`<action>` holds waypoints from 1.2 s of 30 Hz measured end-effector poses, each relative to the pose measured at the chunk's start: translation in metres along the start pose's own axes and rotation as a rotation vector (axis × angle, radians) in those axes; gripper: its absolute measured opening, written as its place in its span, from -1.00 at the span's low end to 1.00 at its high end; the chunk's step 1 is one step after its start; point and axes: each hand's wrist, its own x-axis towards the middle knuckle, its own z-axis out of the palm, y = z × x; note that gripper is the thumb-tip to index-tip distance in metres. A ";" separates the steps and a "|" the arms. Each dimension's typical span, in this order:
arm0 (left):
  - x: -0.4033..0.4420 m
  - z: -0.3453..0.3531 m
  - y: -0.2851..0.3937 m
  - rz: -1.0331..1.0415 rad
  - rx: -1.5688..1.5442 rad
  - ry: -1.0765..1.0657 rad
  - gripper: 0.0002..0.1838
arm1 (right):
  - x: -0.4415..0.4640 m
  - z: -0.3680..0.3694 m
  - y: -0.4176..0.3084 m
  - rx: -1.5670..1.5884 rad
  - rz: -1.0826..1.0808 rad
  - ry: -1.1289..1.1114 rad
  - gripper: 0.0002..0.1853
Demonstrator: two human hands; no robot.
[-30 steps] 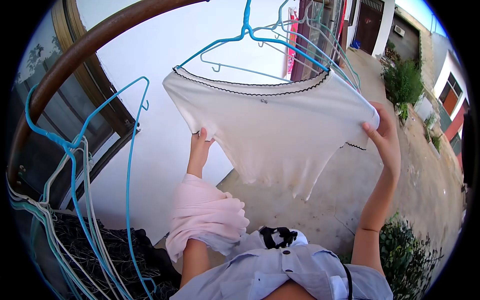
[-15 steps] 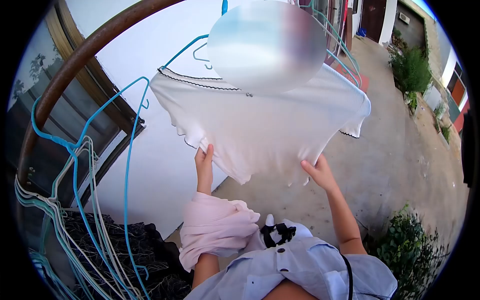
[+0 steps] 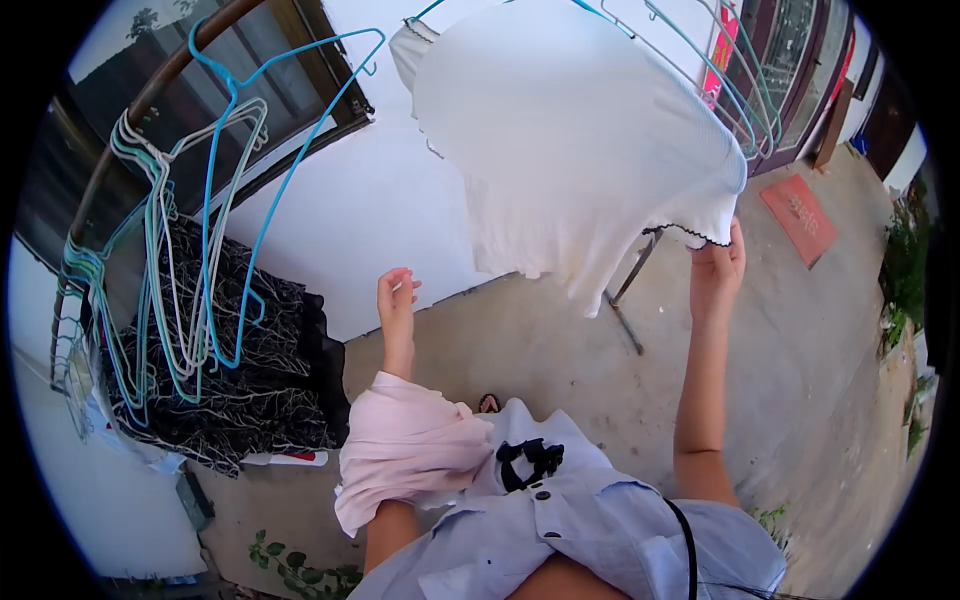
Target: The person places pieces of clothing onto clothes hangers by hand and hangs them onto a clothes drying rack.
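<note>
A white knit shirt (image 3: 560, 150) with dark scalloped trim hangs on a blue hanger in front of me, its upper middle blurred. Up at its right side, my right hand (image 3: 718, 265) pinches the trimmed sleeve edge between thumb and fingers. Below and left of the shirt, my left hand (image 3: 397, 298) is raised with loosely bent fingers and nothing in it. Over my left forearm drapes a light pink garment (image 3: 410, 440).
Several blue, white and green hangers (image 3: 215, 200) dangle from a rusty curved rail (image 3: 140, 110) at left. A black patterned garment (image 3: 250, 360) hangs under them. More hangers (image 3: 740, 90) are at upper right. A red mat (image 3: 798, 218) lies on the concrete ground; leafy plants (image 3: 300, 565) grow below.
My left hand has let go of the shirt's lower edge. My right hand has moved from the bottom hem up and right to the sleeve edge. The view has shifted.
</note>
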 end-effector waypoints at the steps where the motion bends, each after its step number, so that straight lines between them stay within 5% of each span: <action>1: -0.006 -0.010 0.002 0.001 -0.014 0.026 -0.78 | -0.001 -0.008 0.010 0.041 -0.002 0.000 -0.88; 3: -0.015 -0.022 0.009 0.017 -0.040 0.098 -0.81 | -0.018 -0.013 0.043 0.110 0.083 -0.061 -0.91; 5: -0.017 -0.033 0.010 0.060 -0.037 0.183 -0.83 | -0.052 -0.010 0.066 -0.132 0.099 0.206 -0.95; 9: -0.021 -0.042 0.017 0.121 -0.013 0.293 -0.83 | -0.153 0.067 0.076 -0.370 0.410 -0.770 -0.89; 10: -0.020 -0.043 0.016 0.119 -0.008 0.326 -0.83 | -0.172 0.093 0.067 -0.443 0.289 -1.113 -0.76; 13: -0.018 -0.050 0.017 0.170 0.018 0.348 -0.84 | -0.241 0.133 0.065 -0.609 -0.086 -1.297 -0.57; 16: -0.018 -0.066 0.019 0.169 0.068 0.367 -0.86 | -0.235 0.145 0.078 -0.704 -0.226 -1.601 -0.64; 19: -0.023 -0.084 0.018 0.125 0.130 0.447 -0.88 | -0.228 0.158 0.078 -0.518 -0.227 -1.582 -0.78; 23: -0.031 -0.085 0.012 0.140 0.018 0.295 -0.88 | -0.212 0.200 0.062 -0.233 -0.115 -1.382 -0.84; 25: -0.042 -0.084 0.019 0.140 0.027 0.088 -0.85 | -0.196 0.217 0.048 -0.357 0.225 -1.316 -0.82; 28: -0.074 -0.092 0.035 0.115 0.036 -0.140 -0.84 | -0.175 0.234 0.049 0.242 0.399 -0.853 -0.79; 29: -0.082 -0.094 0.039 0.104 0.044 -0.197 -0.84 | -0.163 0.235 0.040 0.297 0.643 -0.581 -0.78; 36: -0.111 -0.116 0.044 0.049 0.005 -0.362 -0.80 | -0.104 0.192 0.081 0.213 0.608 -0.398 -0.78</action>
